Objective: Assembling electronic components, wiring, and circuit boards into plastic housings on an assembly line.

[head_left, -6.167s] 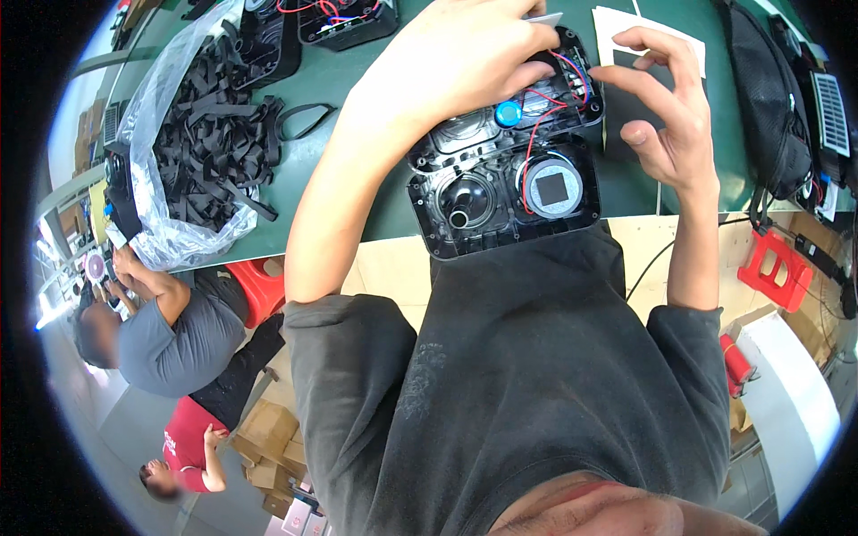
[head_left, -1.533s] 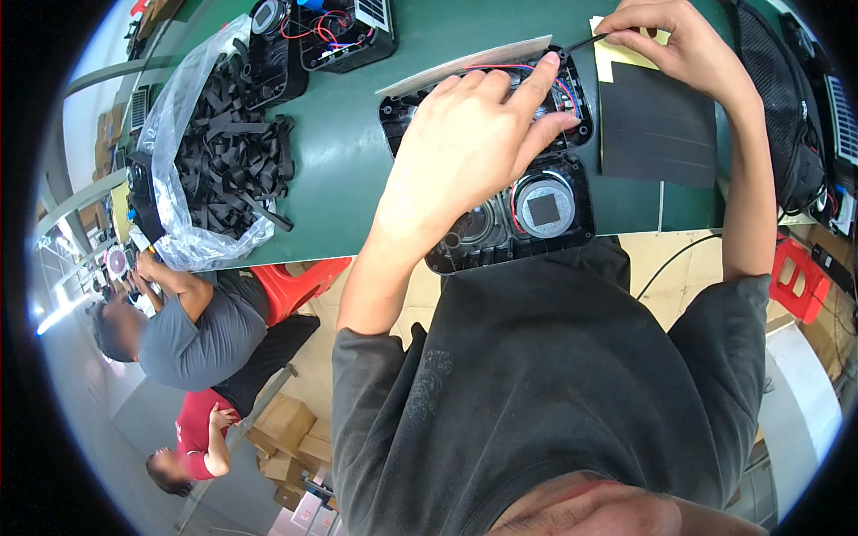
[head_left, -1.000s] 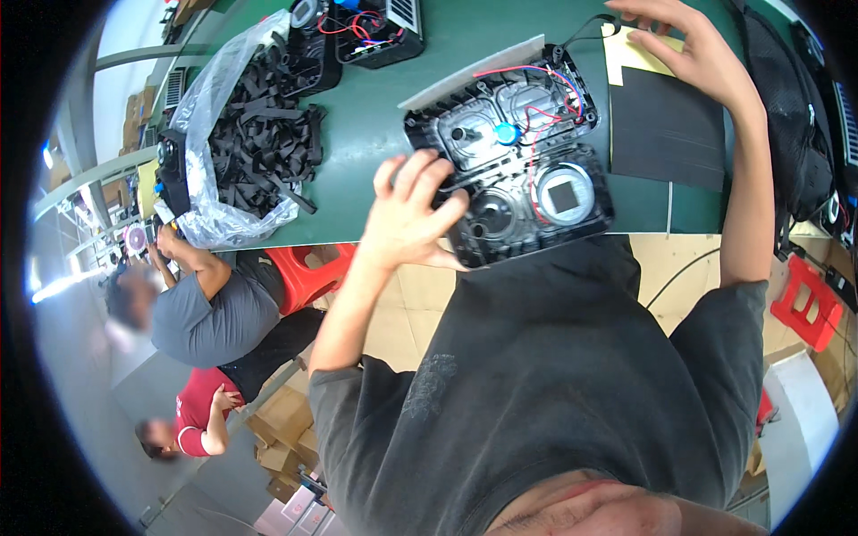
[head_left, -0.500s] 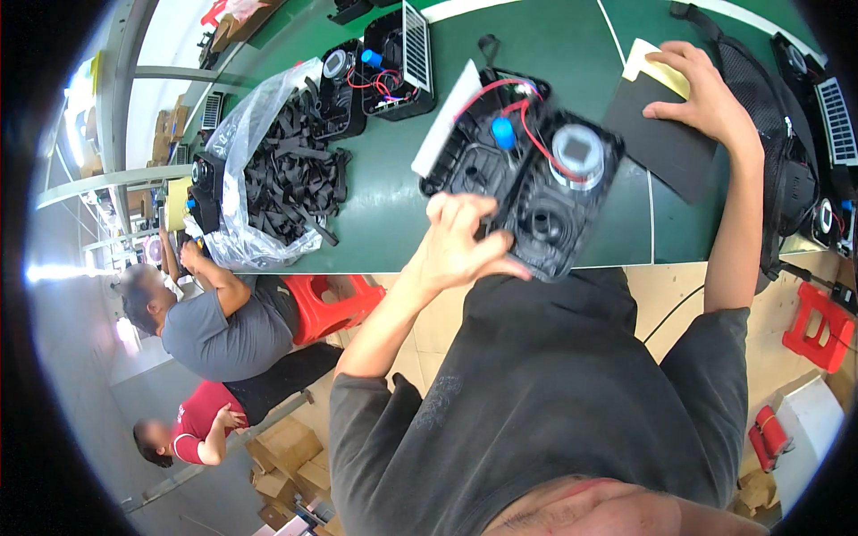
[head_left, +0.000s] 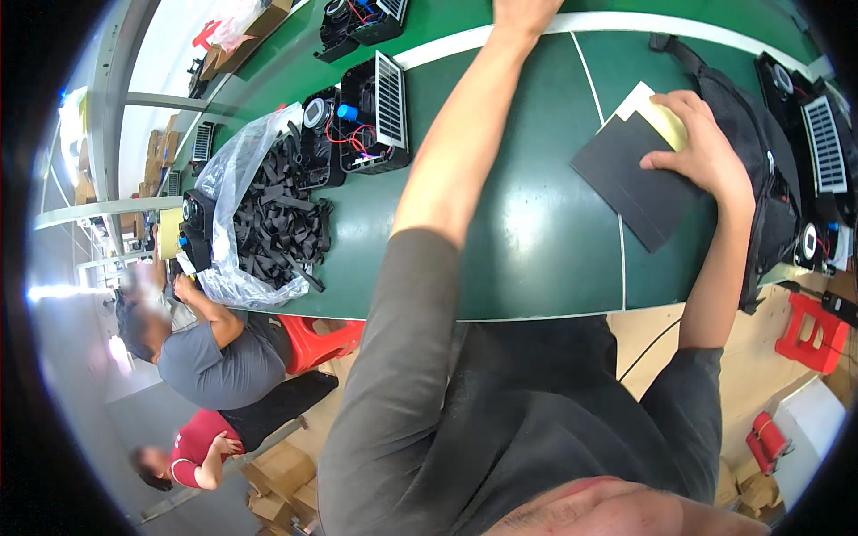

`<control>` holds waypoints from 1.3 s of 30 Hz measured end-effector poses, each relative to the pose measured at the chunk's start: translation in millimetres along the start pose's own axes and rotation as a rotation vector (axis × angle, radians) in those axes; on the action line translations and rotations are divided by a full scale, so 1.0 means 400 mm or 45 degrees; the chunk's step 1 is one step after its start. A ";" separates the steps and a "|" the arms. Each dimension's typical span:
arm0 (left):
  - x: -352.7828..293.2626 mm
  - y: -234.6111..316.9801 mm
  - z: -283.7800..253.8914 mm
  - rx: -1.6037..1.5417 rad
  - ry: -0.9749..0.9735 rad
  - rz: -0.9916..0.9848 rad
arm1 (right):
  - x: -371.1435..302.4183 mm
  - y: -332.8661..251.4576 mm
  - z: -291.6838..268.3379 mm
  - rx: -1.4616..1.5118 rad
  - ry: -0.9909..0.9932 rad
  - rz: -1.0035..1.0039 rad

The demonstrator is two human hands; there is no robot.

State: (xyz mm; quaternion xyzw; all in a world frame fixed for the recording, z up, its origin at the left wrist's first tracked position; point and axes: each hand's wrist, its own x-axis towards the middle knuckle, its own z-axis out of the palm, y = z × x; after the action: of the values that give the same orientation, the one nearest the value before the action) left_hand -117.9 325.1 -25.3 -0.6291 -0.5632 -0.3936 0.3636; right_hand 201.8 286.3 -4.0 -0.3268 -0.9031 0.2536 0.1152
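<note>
My left arm reaches far across the green table. Only the back of my left hand [head_left: 525, 12] shows at the top edge; its fingers, and anything in them, lie outside the picture. On the right, my right hand [head_left: 706, 147] grips a flat black sheet [head_left: 633, 170] together with a yellow sheet [head_left: 666, 123] at its far edge. The thumb presses on the black side and the other fingers curl over the yellow one. Beside this hand lies a black mesh-sided bag [head_left: 760, 152].
Opened black casings with a small solar panel [head_left: 390, 98] and wires stand left of my arm. Next to them a clear plastic bag [head_left: 255, 152] holds black straps [head_left: 279, 223]. More casings [head_left: 827, 143] stand at the far right. Two other people [head_left: 223, 362] are at the left, near a red stool [head_left: 323, 344].
My left hand has swung from the near edge to the far side, and the open black casing it held is out of view. The right hand stays at the sheets. The view has shifted.
</note>
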 end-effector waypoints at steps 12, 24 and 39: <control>0.062 -0.018 0.097 0.052 -0.722 -0.236 | 0.009 -0.024 -0.007 0.001 -0.022 0.064; 0.040 -0.798 -0.376 -0.577 -1.080 0.365 | 0.011 -0.020 -0.001 -0.014 0.022 0.094; -0.003 -0.931 -0.178 0.100 -1.658 0.163 | 0.029 -0.017 0.001 -0.038 -0.010 0.107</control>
State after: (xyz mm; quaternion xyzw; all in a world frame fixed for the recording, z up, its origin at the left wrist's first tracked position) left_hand -494.4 298.1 9.0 -0.7573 -0.6436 0.1110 -0.0063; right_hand 189.2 289.2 -0.4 -0.3650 -0.8927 0.2461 0.0962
